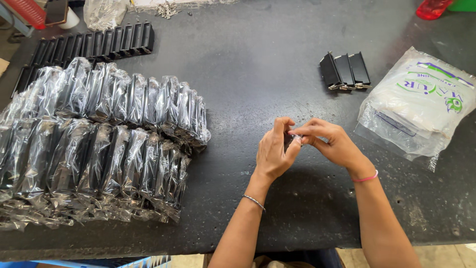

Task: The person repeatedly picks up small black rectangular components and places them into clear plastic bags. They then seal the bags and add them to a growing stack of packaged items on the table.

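L hand (273,149): mid-frame, fingers pinched on a small dark part (293,139)
R hand (329,141): pinching same part from right
bagged black pcs (99,144): stacked at left
3 loose pcs (344,71): upper right

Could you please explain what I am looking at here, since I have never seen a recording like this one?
There is no machine here: a person works with two bare hands, and the single picture comes from a camera worn on that person's head, looking down at a dark worktable.

The left hand and the right hand meet above the middle of the table, and their fingers pinch a small dark piece with a shiny bit; it is too covered to tell more.

On the left lie two rows of black parts wrapped in clear plastic. Behind them stands a row of unwrapped black parts. To the upper right stand three more black parts with metal clips, and beside them lies a pack of clear plastic bags.
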